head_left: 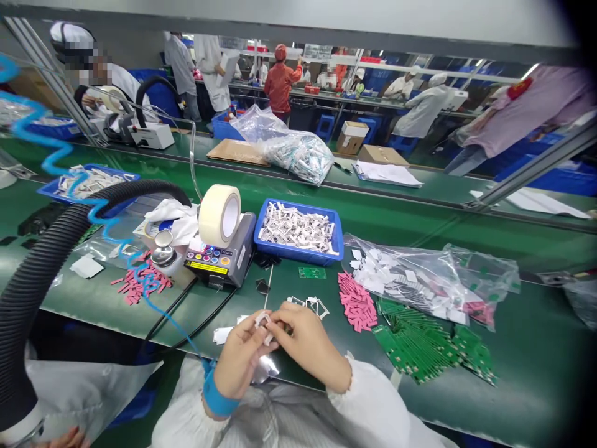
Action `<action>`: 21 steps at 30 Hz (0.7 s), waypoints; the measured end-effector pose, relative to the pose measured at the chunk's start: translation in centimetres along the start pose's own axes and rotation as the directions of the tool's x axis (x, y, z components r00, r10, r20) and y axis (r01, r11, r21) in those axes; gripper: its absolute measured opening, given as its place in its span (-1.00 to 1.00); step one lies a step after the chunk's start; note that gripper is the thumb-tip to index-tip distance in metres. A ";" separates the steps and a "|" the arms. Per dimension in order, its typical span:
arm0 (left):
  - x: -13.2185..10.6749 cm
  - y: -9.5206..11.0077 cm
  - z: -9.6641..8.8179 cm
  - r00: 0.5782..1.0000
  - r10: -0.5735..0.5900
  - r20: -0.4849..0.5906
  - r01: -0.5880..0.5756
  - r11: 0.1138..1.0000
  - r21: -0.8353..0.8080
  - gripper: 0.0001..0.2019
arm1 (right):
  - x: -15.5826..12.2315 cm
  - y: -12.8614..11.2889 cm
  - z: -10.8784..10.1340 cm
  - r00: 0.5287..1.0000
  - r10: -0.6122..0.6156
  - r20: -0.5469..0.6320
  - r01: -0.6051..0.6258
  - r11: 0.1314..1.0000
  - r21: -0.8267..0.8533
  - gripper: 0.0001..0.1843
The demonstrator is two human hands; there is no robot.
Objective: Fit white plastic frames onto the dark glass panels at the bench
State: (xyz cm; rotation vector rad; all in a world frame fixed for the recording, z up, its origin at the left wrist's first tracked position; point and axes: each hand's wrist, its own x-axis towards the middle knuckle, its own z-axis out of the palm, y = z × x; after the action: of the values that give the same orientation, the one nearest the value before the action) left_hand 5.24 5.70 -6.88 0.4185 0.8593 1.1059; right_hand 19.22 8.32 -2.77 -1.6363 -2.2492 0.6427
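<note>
The left hand and right hand each pinch a small white piece between the fingertips, held closed on it above the green bench. White frames lie just beyond, near pink strips.

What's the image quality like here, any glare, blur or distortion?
Head view: the wide lens bows the green bench, the top right corner goes dark, the clear plastic bag shows glare, and the left hand and right hand look fairly sharp.
</note>
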 end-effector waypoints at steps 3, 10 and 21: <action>-1.0 1.4 -1.7 0.992 -0.017 -0.124 0.009 0.998 -0.059 -0.67 | 3.1 -0.2 0.6 1.000 0.026 -0.003 -0.026 0.999 -0.024 -0.78; -5.2 1.5 -9.2 0.953 -0.116 -0.280 0.072 0.984 -0.162 -0.75 | 8.4 1.1 1.9 0.973 0.228 0.015 -0.228 0.973 -0.030 -0.93; -12.3 6.2 -24.5 0.796 0.184 -0.576 -0.428 0.844 -0.323 -0.56 | 5.0 -18.2 11.9 0.675 -0.296 0.675 -0.303 0.723 0.620 -0.81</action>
State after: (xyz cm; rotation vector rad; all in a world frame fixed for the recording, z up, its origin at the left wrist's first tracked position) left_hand -19.77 -5.52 -13.08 -0.1514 0.9968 1.7344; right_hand -2.95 6.18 -3.88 -1.0358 -1.9461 2.1933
